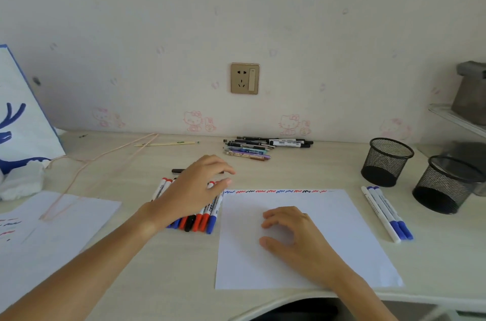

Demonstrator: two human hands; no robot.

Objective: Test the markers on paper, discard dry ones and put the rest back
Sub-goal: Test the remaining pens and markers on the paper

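- Left hand (193, 189): reaches over the row of markers (200, 218) lying left of the paper (342, 236). Fingers loosely curved, tips near the markers' far ends. Cannot tell whether it has hold of one.
- Markers in the row: red, blue and black caps, side by side, touching, caps toward the person.
- One black pen (178, 171) lies alone just beyond the row, partly hidden by the left hand.
- Right hand (292, 231): rests on the paper, fingers relaxed and slightly bent, holding nothing.
- Paper: flat on the desk (289, 171), a line of short red, blue and black scribbles (276, 191) along its far edge.
- Three blue markers (386, 213) lie together right of the paper, caps toward the person.
- Two black mesh cups (386, 161) stand at far right, near each other, well apart from the row.
- Pile of assorted pens (263, 148) near the wall, beyond the paper.
- Second sheet (52, 231) at left, with coloured marks on its left edge; a thin pink cord (79, 178) runs across it.
- Wall socket (245, 79) above the desk.
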